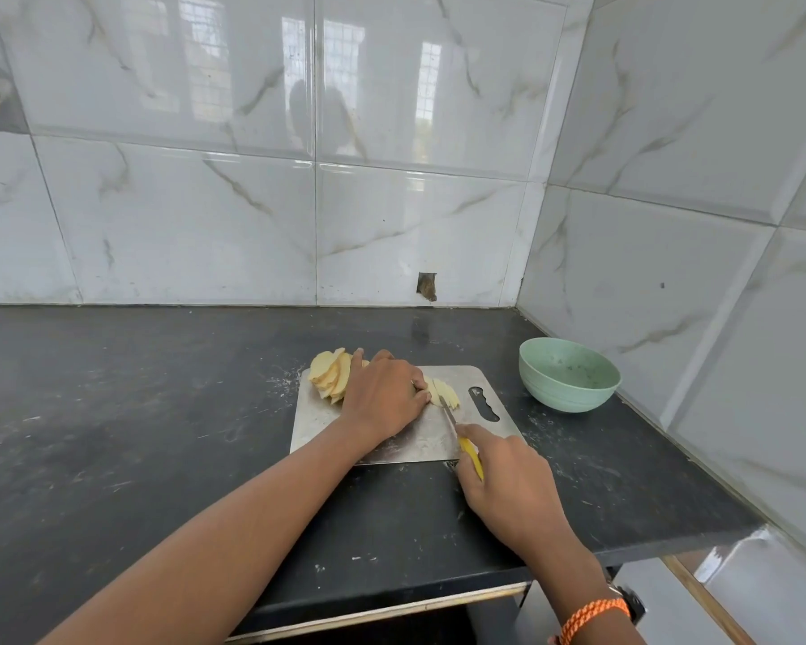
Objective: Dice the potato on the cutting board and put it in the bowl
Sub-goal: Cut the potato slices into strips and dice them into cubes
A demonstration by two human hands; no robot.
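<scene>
Two bare hands work over a sliced potato (331,372) on a metal cutting board (317,412) lying flat on a dark countertop (136,435). Fanned slices of the potato lean in a stack at the board's far left corner, some reaching past its edge, while a smaller cluster of thin cut strips (443,391) lies near the middle, just left of the board's handle slot. The left hand (382,395) rests palm down between the two groups, its fingers curled and pressing on the strips beside the blade. The right hand (499,477) grips the yellow handle of a knife (459,435), fingers wrapped around it and forefinger stretched along the top; the blade angles away from the person with its tip among the strips. A pale green bowl (568,381) stands upright on the countertop to the right of the board, near it but apart, close to the corner of the wall (392,179) of white marbled tiles. An orange braided band (594,619) circles the right wrist, and pale scraps and smears dot the countertop around the board.
</scene>
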